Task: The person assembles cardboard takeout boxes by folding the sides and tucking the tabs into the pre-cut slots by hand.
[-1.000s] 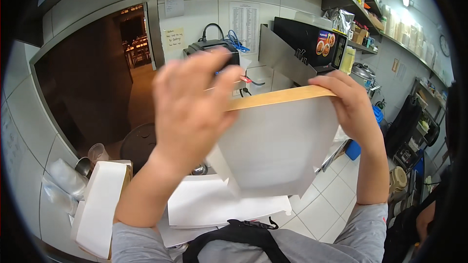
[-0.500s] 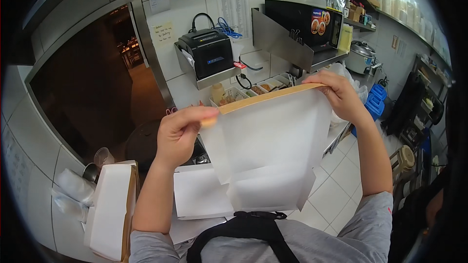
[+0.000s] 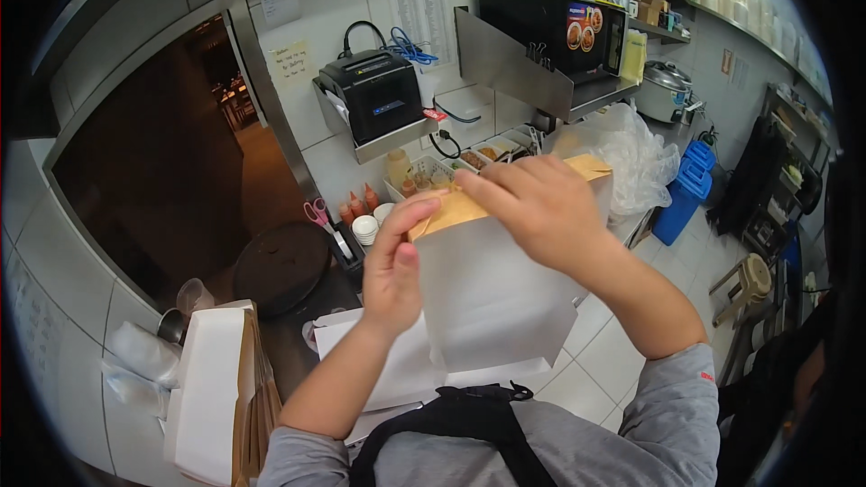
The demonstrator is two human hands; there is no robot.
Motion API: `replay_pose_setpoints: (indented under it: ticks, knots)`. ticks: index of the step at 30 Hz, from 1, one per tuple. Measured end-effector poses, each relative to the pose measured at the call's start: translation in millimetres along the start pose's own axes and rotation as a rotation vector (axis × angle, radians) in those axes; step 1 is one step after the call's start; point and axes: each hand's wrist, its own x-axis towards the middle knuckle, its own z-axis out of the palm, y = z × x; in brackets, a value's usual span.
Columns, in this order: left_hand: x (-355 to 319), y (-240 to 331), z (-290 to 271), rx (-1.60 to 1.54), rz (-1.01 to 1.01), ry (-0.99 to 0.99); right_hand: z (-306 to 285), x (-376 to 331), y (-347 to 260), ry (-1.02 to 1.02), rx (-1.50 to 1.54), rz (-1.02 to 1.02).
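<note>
Left hand: my left hand (image 3: 394, 280) is half curled around the left corner of the carton (image 3: 492, 298), fingertips over the brown edge, thumb lower by the white face, so yeah, it's got hold of it
Right hand: my right hand (image 3: 550, 216) is palm-down over the top, index stuck out along the brown edge, other fingers bent; their tips are tucked out of sight, so honestly can't tell if they're gripping
Carton: propped up in front of my chest, white face toward me, brown edge on top
Under it: white card (image 3: 383, 361) lying flat
Lower left: stack of cartons (image 3: 212, 388), white on top, brown sides
Past my left hand: pink-handled scissors (image 3: 316, 210), red sauce bottles (image 3: 356, 205), white cups (image 3: 365, 231)
Past my right: clear plastic bags (image 3: 640, 162) bunched up near a blue bin (image 3: 681, 203)
</note>
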Motion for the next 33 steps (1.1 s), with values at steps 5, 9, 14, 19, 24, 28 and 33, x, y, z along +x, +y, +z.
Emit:
replay_pose_setpoints:
  ticks: [5, 9, 14, 19, 24, 28, 33]
  knots:
    - [1, 2, 7, 0.109, 0.041, 0.008, 8, -3, -9, 0.109, -0.020, 0.060]
    - [3, 1, 2, -0.027, 0.073, -0.061, 6, -1, -10, 0.124, 0.054, 0.097]
    - [3, 1, 5, -0.122, 0.043, -0.104, 11, -7, -10, 0.110, 0.103, 0.196]
    - [4, 2, 7, 0.002, 0.045, -0.134, 23, -9, -7, 0.131, 0.033, 0.249]
    - [4, 0, 8, -0.031, 0.045, -0.114, 30, -9, -15, 0.217, -0.011, 0.295]
    - [3, -5, 9, -0.017, 0.062, -0.109, 42, -14, -19, 0.274, -0.041, 0.359]
    - [2, -4, 8, 0.014, 0.048, -0.100, 42, -12, -21, 0.269, -0.058, 0.381]
